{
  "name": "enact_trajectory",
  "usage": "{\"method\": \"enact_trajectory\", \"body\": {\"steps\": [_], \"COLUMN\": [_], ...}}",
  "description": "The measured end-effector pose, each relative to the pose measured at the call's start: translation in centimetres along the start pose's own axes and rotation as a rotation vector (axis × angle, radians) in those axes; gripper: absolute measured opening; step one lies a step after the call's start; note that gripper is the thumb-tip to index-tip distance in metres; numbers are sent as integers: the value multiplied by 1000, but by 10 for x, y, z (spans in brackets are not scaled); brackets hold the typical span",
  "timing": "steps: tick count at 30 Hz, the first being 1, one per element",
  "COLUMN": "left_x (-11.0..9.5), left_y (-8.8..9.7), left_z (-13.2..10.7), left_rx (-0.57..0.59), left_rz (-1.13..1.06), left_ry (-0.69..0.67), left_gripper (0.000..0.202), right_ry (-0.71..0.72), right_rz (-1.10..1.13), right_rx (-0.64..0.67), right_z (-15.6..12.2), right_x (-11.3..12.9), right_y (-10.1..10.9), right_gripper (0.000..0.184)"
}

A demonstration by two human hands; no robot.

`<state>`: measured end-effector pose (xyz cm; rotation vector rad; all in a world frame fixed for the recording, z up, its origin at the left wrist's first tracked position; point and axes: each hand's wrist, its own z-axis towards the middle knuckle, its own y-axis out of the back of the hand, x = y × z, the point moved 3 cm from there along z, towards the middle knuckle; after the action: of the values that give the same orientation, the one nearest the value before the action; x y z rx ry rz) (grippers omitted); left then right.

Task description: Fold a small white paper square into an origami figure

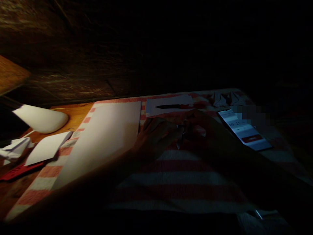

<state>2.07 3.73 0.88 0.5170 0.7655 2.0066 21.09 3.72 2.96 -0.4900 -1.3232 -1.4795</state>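
Note:
In the dim middle of the head view, my left hand (157, 132) reaches in over the striped cloth (181, 178) with its fingers bent. My right hand (197, 122) meets it from the other side, closed and mostly in shadow. Pinched between the two is a small folded piece of paper (178, 144), whose pale tip points down toward the cloth. Its full shape is hidden by fingers and darkness. Just beyond the hands, a knife (167, 106) with a dark blade and red handle lies on a white sheet (151, 111).
A large white sheet (105, 130) covers the cloth's left part. At right lies a lit phone (244, 129) showing a timer. Folded paper shapes (223, 99) stand at the back right. Far left are a white lamp base (46, 119), papers (47, 147) and a red flat object (22, 170).

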Motion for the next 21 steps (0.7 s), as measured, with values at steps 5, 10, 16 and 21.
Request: {"method": "enact_trajectory", "body": {"steps": [5, 10, 16, 21], "left_x": [-5, -4, 0, 2], "left_y": [2, 2, -1, 2], "left_z": [3, 4, 4, -1], "left_rx": [29, 74, -4, -52], "left_rz": [15, 3, -82, -71], "left_ry": [-42, -68, 53, -39], "left_gripper": [14, 17, 12, 33], "right_ry": [-33, -32, 14, -10], "right_rz": [-44, -131, -243, -87], "right_rx": [0, 1, -103, -45], "right_z": [0, -2, -2, 2], "right_x": [-2, -1, 3, -3], "right_y": [0, -2, 3, 4], "right_gripper": [9, 9, 39, 22]}}
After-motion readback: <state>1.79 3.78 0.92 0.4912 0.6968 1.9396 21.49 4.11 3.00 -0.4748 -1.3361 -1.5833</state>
